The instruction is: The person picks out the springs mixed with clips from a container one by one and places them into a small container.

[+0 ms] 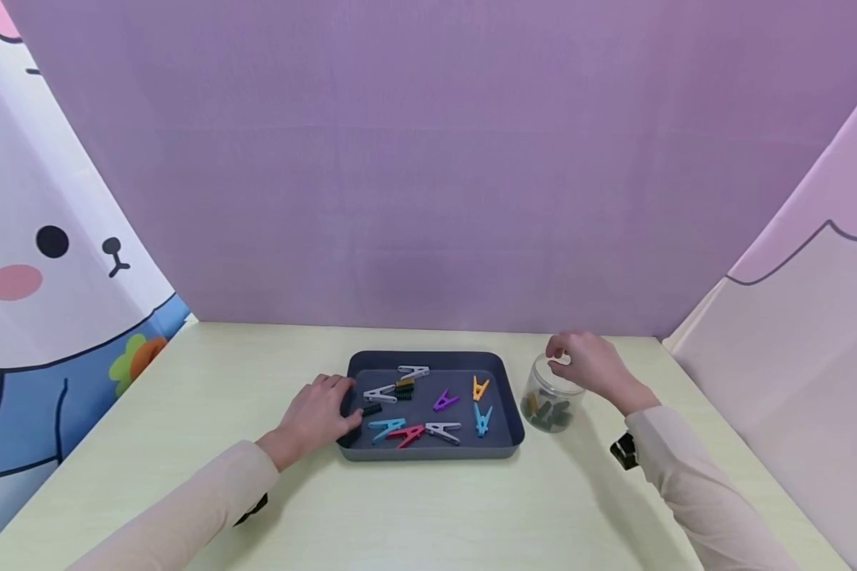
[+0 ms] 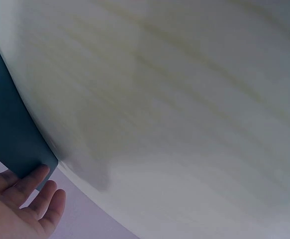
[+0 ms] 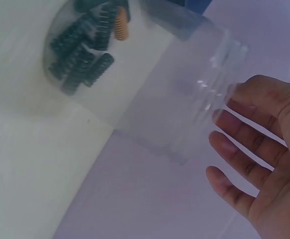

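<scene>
A dark grey tray (image 1: 428, 454) holds several clothespins, among them a purple clothespin (image 1: 445, 400), a red clothespin (image 1: 407, 434) and an orange clothespin (image 1: 480, 388). Dark ridged pieces (image 1: 403, 392) lie toward its left side. My left hand (image 1: 313, 418) grips the tray's left edge, fingers against the outer wall in the left wrist view. To the right stands a clear jar (image 1: 553, 412), with dark green ridged pieces (image 3: 82, 47) and an orange one (image 3: 121, 24) inside. My right hand (image 1: 591, 366) is at the jar's mouth, fingers apart; nothing shows between them.
The pale wooden table (image 1: 436, 515) meets a purple cloth backdrop (image 1: 428, 198) behind the tray. A printed cartoon curtain (image 1: 50, 333) stands at the left and another cloth (image 1: 807, 357) at the right.
</scene>
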Available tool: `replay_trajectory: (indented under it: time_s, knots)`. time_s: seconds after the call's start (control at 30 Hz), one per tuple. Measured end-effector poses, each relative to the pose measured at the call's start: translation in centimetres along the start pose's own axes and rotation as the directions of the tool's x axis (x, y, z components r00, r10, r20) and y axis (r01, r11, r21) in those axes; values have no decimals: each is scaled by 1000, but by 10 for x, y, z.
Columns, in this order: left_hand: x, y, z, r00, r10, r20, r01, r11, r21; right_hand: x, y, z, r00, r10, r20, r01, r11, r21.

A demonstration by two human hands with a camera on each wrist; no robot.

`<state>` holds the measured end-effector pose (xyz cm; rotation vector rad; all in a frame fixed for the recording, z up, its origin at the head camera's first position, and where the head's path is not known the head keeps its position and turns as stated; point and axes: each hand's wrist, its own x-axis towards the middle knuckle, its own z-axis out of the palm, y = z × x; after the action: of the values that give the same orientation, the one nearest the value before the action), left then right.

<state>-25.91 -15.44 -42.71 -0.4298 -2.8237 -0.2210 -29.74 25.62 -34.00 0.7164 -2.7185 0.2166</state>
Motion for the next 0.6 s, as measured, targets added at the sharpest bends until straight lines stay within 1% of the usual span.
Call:
replay_trajectory:
  time_s: [0.1,0.3,0.47,0.6]
  knots:
    - [0,0,0,1000,0,0,0,1000,0,4,-4,-3,1000,-15,-10,15,1000,-9]
    - [1,-1,0,1000,0,4,0,1000,4,11,-20,-7,999,-45,0,45,998,-41]
    - [1,-1,0,1000,-5,10,5,1000,-1,18,-33,-3,996,-90,-1,90,995,-54]
    - [1,-1,1,1000,-7,7,7,1000,-2,24,-43,3,993,-113,18,114,992,-52]
